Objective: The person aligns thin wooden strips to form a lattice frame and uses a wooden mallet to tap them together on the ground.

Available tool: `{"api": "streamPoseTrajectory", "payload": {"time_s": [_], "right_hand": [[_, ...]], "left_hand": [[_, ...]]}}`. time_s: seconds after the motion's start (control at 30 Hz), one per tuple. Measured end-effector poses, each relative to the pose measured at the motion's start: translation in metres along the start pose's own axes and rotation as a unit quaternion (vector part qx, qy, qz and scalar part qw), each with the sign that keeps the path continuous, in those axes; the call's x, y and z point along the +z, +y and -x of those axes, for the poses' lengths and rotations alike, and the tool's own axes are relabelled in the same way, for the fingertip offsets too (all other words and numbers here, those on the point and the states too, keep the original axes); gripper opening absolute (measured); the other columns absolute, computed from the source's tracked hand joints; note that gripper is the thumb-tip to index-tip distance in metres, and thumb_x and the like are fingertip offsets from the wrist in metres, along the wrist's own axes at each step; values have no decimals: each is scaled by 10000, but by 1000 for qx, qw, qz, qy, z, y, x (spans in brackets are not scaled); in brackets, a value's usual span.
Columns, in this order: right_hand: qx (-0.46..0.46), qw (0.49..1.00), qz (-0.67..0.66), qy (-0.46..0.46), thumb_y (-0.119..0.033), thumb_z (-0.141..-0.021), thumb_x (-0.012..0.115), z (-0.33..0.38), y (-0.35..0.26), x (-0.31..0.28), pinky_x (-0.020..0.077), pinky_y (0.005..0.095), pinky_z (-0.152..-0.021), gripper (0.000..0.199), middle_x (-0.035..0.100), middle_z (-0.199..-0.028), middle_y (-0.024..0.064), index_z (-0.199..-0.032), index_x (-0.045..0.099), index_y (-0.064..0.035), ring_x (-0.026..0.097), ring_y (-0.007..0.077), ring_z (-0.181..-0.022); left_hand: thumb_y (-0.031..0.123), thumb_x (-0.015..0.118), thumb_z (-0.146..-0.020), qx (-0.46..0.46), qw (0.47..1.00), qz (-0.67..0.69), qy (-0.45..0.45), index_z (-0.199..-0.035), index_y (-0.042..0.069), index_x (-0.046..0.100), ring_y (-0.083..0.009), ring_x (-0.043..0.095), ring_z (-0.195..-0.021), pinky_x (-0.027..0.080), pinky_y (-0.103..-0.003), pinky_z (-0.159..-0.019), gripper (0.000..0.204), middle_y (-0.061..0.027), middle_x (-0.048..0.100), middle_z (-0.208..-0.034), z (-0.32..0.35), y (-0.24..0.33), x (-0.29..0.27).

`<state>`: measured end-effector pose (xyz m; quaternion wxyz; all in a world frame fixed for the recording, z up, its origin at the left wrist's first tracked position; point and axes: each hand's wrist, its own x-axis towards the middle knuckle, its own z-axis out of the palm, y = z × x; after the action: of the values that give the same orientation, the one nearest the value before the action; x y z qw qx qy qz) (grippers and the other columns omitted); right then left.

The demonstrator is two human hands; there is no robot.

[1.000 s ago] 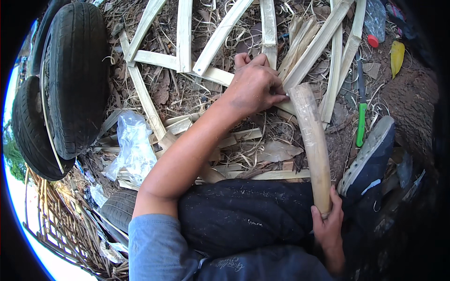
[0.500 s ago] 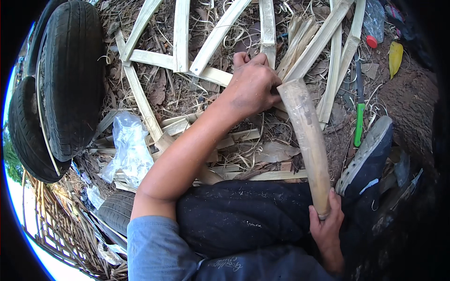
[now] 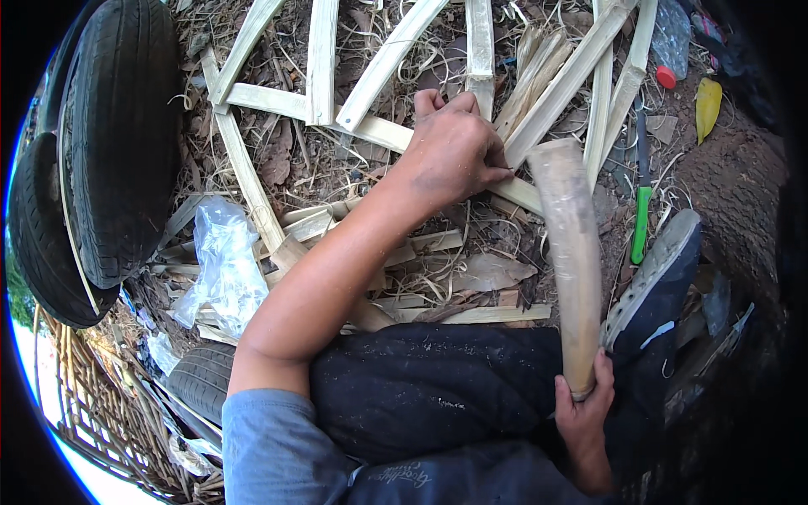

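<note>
On littered dirt beside a tyre (image 3: 109, 151), the right hand (image 3: 585, 417) grips a bamboo section (image 3: 572, 252); the left hand (image 3: 459, 151) clutches split strips (image 3: 505, 189).

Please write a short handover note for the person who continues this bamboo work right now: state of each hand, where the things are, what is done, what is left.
Left hand: closed on a split bamboo strip on the ground, beside the top of the bamboo tube.
Right hand: grips the lower end of the bamboo tube, which lies along the right leg.
Green-handled knife: on the ground right of the tube, untouched.
Done: many strips already lie split in front.
Left: the tube looks whole, not yet split.
</note>
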<state>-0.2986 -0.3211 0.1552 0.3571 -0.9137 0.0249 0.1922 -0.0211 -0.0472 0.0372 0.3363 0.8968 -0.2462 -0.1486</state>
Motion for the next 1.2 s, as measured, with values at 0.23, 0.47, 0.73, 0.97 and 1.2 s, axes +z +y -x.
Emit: {"api": "streamPoseTrajectory", "payload": {"time_s": [0.23, 0.47, 0.73, 0.97, 1.2], "right_hand": [[-64, 987, 2, 146, -37, -791, 753, -2, -8, 17, 510, 483, -770, 684, 575, -1054, 273, -1375, 399, -8, 614, 445, -892], [-36, 993, 0, 115, -13, -801, 740, 11, 5, 15, 491, 475, -858, 767, 510, -1183, 298, -1430, 303, 4, 582, 443, -1034], [-63, 993, 72, 76, -1, -805, 727, -10, 2, 2, 508, 484, -793, 681, 545, -1089, 294, -1384, 368, 3, 591, 450, -912], [-92, 988, 4, 123, -1, -832, 700, 1, 6, 11, 446, 487, -953, 702, 485, -1261, 314, -1420, 315, 12, 556, 451, -1116], [-74, 994, 41, 71, -5, -805, 725, 0, 0, 7, 511, 465, -814, 750, 517, -1166, 309, -1429, 308, -12, 604, 441, -993]], "left_hand": [[287, 868, -669, 1, 1000, 6, 15, -708, 139, 767, -202, 552, -915, 264, -496, -1004, 183, -1, 666, -713, 5, -1, 4], [258, 861, -693, 0, 1000, 6, 11, -713, 155, 775, -201, 559, -941, 267, -507, -1030, 135, -6, 675, -737, 1, 1, 3], [271, 863, -684, 10, 1000, 5, 9, -712, 155, 771, -206, 559, -945, 268, -526, -1021, 151, 16, 676, -740, 1, -2, 3], [298, 860, -680, 10, 1000, 2, 13, -698, 149, 763, -209, 562, -952, 277, -512, -1022, 179, 7, 674, -727, -1, -3, 7], [298, 867, -667, 17, 1000, -16, 19, -695, 150, 754, -200, 558, -931, 291, -486, -978, 188, 20, 681, -733, -2, -6, 7]]}}
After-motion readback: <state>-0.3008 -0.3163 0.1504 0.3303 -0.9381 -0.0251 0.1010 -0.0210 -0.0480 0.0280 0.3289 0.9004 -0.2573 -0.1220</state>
